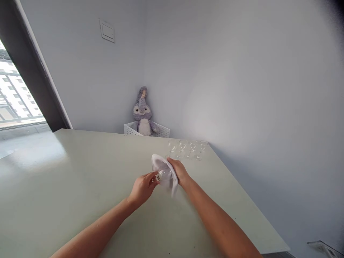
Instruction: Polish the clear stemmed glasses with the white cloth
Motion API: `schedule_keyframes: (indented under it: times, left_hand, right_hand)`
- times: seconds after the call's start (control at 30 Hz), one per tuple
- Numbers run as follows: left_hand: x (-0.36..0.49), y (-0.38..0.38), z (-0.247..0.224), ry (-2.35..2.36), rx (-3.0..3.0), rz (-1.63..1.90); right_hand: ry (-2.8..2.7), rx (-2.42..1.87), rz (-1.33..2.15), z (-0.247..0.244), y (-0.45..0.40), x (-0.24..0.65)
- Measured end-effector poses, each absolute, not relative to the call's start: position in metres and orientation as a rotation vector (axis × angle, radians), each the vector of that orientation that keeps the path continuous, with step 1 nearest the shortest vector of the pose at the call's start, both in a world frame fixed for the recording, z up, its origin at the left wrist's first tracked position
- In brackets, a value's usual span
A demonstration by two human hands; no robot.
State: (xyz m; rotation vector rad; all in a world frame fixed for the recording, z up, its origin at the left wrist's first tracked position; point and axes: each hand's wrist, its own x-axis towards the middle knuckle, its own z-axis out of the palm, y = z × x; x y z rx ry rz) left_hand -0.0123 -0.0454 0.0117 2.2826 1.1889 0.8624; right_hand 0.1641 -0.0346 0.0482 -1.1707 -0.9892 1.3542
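Observation:
Near the middle of the view, my left hand point(143, 187) pinches the stem or base end of a clear glass point(166, 175), which is tilted on its side above the table. Wrapped round the glass's bowl end is a white cloth point(160, 162), part of it hanging down and blurred. My right hand point(178, 170) grips the cloth from the right, its fingers partly hidden behind the fabric. Just beyond my right hand, several clear stemmed glasses stand upright in a row, among them a stemmed glass point(202, 147) at the right end.
The pale green table point(94, 186) ends at a right edge beside the wall. Behind its far edge, a purple plush toy point(142, 113) sits in a white perforated basket point(162, 132). A window point(18, 89) is at the left.

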Motion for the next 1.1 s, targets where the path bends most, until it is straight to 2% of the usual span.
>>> schedule_keyframes:
  times: [0.1, 0.27, 0.63, 0.8, 0.93, 1.0, 1.1]
  left_hand:
    - [-0.007, -0.049, 0.008, 1.218, 2.146, 0.906]
    - [0.002, -0.057, 0.003, 1.185, 1.884, 1.071]
    - [0.012, -0.066, 0.008, 1.143, 1.298, 1.368]
    - [0.008, -0.069, 0.002, 1.137, 1.879, 1.441]
    - [-0.002, -0.064, 0.006, 1.15, 2.317, 1.363]
    - [-0.007, -0.059, 0.013, 1.12, 2.345, 1.299]
    - [-0.013, -0.051, 0.027, 1.065, 2.067, 1.305]
  right_hand:
    - [-0.708, -0.99, 1.442, 0.037, -0.039, 0.151]
    - [-0.597, -0.795, 1.471, 0.025, -0.056, 0.117]
    - [-1.014, -0.771, 1.102, 0.018, -0.087, 0.088]
    - [-0.991, -0.791, 1.179, 0.012, -0.09, 0.088]
    - [-0.902, -0.876, 1.239, 0.008, -0.081, 0.097]
    - [-0.855, -0.903, 1.262, 0.008, -0.076, 0.106]
    - [-0.822, -0.858, 1.429, 0.013, -0.073, 0.117]
